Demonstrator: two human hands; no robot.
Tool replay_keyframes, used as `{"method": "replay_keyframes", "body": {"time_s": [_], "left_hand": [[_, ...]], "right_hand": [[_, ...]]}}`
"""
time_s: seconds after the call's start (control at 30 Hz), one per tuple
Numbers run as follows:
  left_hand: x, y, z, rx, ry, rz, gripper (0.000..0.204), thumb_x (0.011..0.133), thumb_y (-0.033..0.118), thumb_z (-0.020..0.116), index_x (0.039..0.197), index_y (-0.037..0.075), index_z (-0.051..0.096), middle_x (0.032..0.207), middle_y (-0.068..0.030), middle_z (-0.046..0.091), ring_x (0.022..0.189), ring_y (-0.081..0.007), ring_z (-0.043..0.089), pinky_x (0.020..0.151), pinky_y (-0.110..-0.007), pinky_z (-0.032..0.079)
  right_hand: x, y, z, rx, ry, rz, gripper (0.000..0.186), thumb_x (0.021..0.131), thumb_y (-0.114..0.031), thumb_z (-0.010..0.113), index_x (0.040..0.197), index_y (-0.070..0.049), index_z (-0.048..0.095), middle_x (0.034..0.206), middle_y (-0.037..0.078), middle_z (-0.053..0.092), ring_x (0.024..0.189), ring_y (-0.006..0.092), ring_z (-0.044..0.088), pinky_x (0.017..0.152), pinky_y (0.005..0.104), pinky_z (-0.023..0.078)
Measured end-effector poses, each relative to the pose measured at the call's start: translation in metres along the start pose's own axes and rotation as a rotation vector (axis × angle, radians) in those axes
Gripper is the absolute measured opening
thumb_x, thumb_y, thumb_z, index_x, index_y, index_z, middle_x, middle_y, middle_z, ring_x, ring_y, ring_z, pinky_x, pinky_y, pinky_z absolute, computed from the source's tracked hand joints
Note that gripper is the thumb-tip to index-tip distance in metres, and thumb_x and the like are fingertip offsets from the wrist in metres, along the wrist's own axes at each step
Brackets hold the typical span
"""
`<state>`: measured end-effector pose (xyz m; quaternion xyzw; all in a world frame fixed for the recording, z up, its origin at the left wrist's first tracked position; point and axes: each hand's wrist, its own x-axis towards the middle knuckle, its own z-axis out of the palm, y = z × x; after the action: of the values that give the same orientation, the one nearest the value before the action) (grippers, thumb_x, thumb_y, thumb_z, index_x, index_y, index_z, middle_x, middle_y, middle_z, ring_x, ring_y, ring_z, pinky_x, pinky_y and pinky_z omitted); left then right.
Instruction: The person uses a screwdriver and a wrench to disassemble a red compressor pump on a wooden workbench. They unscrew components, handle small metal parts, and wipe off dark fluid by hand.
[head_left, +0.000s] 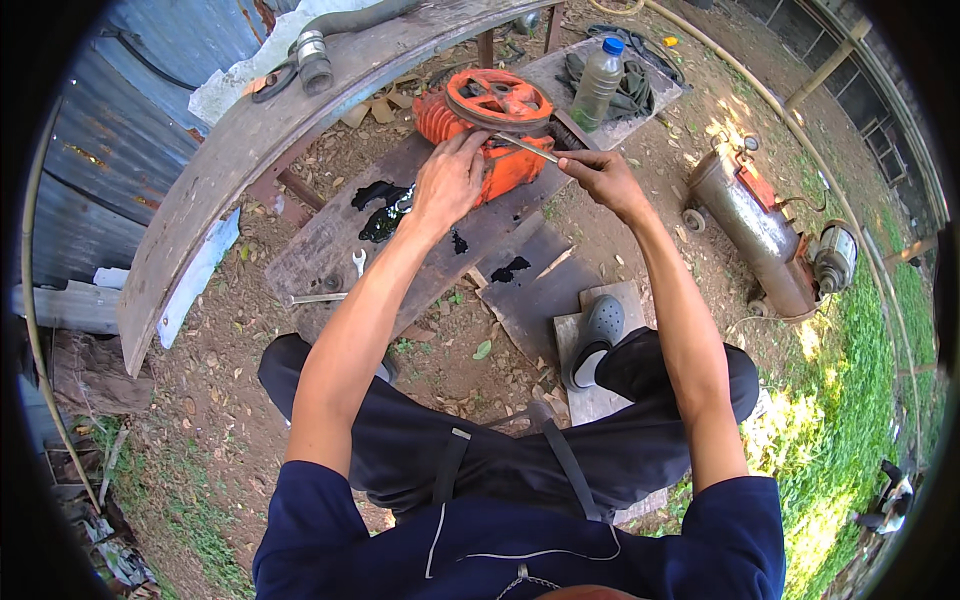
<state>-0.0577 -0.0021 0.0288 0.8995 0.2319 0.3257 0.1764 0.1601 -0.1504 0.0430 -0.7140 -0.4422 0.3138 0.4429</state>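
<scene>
Metal rod point(527, 147) in R hand point(603, 182) nr orange pulley point(499, 94).

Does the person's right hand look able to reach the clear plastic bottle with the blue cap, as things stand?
Probably yes: the clear plastic bottle with the blue cap stands just beyond the right hand, with the way apparently free, but that hand holds a slim metal bar.
</scene>
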Motion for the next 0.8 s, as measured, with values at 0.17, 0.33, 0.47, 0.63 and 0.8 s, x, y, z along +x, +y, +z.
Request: {"method": "replay_keyframes", "body": {"time_s": [0.17, 0.33, 0.47, 0.63, 0.8], "left_hand": [[0.003, 0.005, -0.003, 0.063, -0.042, -0.009, 0.035, 0.094, 0.014, 0.048, 0.126, 0.005, 0.056, 0.120, -0.0177, 0.060, 0.107, -0.0383, 0.059, 0.089, -0.047, 0.050], [0.007, 0.008, -0.003, 0.136, -0.019, 0.033, 0.033, 0.089, 0.012, 0.053, 0.120, 0.004, 0.059, 0.109, -0.0162, 0.062, 0.100, -0.0366, 0.062, 0.084, -0.047, 0.053], [0.010, 0.009, -0.004, 0.170, -0.063, 0.022, 0.032, 0.088, 0.011, 0.053, 0.119, 0.005, 0.060, 0.108, -0.0156, 0.062, 0.100, -0.0357, 0.063, 0.084, -0.046, 0.053], [0.009, 0.001, -0.006, 0.152, -0.087, 0.037, 0.036, 0.089, 0.010, 0.051, 0.124, 0.008, 0.058, 0.115, -0.0163, 0.061, 0.100, -0.0389, 0.062, 0.084, -0.048, 0.052], [0.012, -0.025, -0.012, -0.072, -0.167, 0.070, 0.041, 0.089, 0.013, 0.049, 0.129, 0.008, 0.054, 0.121, -0.0163, 0.059, 0.108, -0.0369, 0.060, 0.089, -0.045, 0.050]], "right_hand": [[0.015, -0.002, -0.009, 0.093, -0.140, 0.051, 0.034, 0.090, -0.030, 0.070, 0.114, -0.006, 0.072, 0.059, -0.007, 0.044, 0.050, 0.0042, 0.035, 0.046, 0.0245, 0.026], [0.020, -0.005, -0.018, 0.085, -0.185, 0.101, 0.034, 0.090, -0.031, 0.070, 0.115, -0.008, 0.071, 0.058, -0.007, 0.044, 0.049, 0.0043, 0.035, 0.045, 0.0243, 0.026], [-0.002, -0.016, 0.008, 0.025, -0.121, 0.194, 0.032, 0.093, -0.033, 0.066, 0.113, -0.009, 0.070, 0.057, -0.006, 0.043, 0.045, 0.0044, 0.034, 0.041, 0.0244, 0.023], [-0.048, -0.076, 0.072, 0.410, -0.206, 0.312, 0.036, 0.099, -0.022, 0.051, 0.126, 0.002, 0.049, 0.077, 0.008, 0.062, 0.054, 0.0160, 0.060, 0.046, 0.0242, 0.051], [-0.041, -0.110, 0.133, 1.075, -0.238, 0.247, 0.035, 0.100, -0.010, 0.040, 0.131, 0.006, 0.034, 0.098, 0.022, 0.064, 0.078, 0.0299, 0.070, 0.065, 0.0357, 0.064]]}}
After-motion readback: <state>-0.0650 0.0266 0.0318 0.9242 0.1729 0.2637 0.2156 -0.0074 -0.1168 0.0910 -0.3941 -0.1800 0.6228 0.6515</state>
